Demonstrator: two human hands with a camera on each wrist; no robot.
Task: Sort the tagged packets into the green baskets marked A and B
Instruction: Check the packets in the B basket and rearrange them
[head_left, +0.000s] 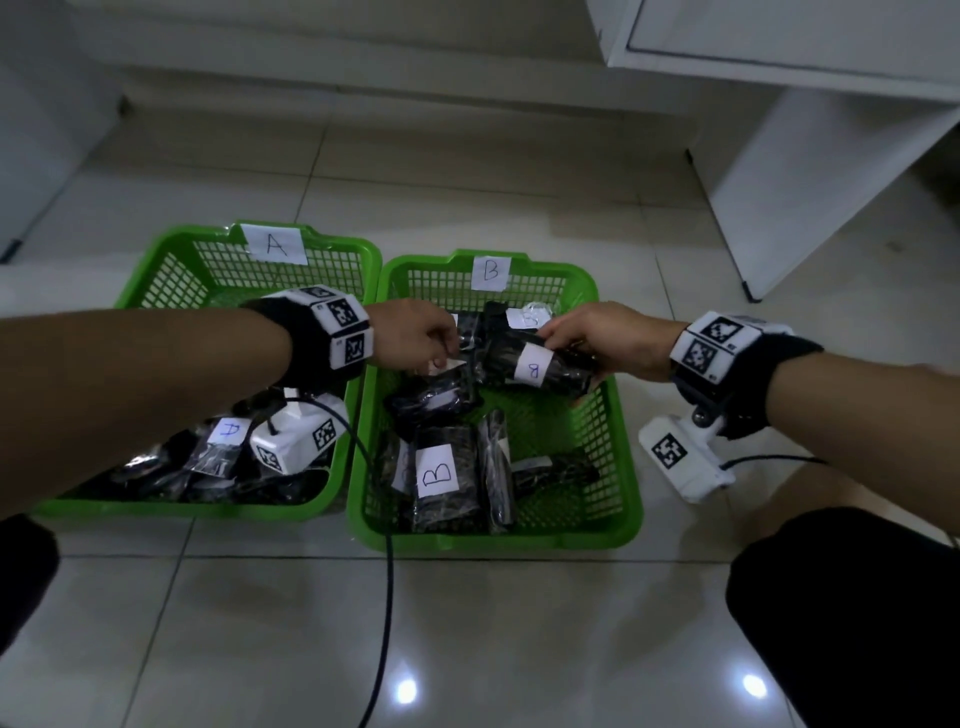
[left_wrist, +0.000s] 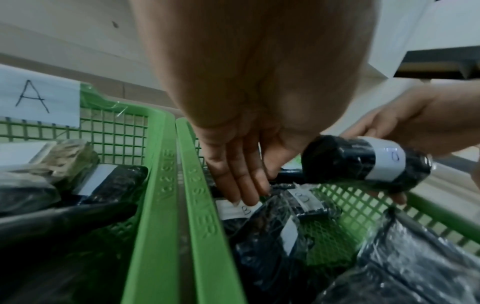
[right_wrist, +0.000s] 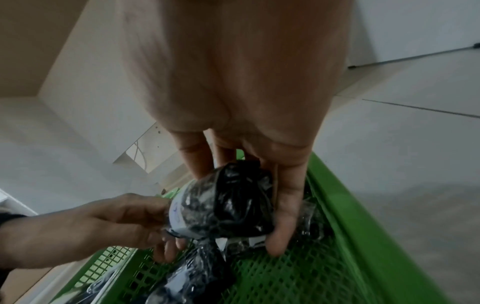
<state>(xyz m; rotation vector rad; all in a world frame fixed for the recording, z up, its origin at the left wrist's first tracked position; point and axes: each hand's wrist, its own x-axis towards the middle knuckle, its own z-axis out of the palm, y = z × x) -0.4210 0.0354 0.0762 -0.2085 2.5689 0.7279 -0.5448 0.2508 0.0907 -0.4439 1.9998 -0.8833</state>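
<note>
- Lying at the near edge of basket B (head_left: 618, 525), a flat dark packet with a white B tag (head_left: 441, 480) rests on the mesh floor, with further wrapped packets beside it.
- Basket A (head_left: 171, 512) stands just left of basket B, rims nearly touching; it carries dark packets, one with a white tag (head_left: 226, 434), along its near half.
- Right hand (head_left: 605, 340) holds a rolled dark packet with a B tag (head_left: 535, 364) above the far right part of basket B; thumb on one side, fingers (right_wrist: 285, 205) curled round the other.
- Left hand (head_left: 410, 332) reaches over the left rim of basket B; its fingers (left_wrist: 241, 181) lie straight and pressed together, tips touching the white tag of a lying packet (left_wrist: 240, 209).
- White labels A (head_left: 275, 244) and B (head_left: 491, 270) sit on the far walls.
</note>
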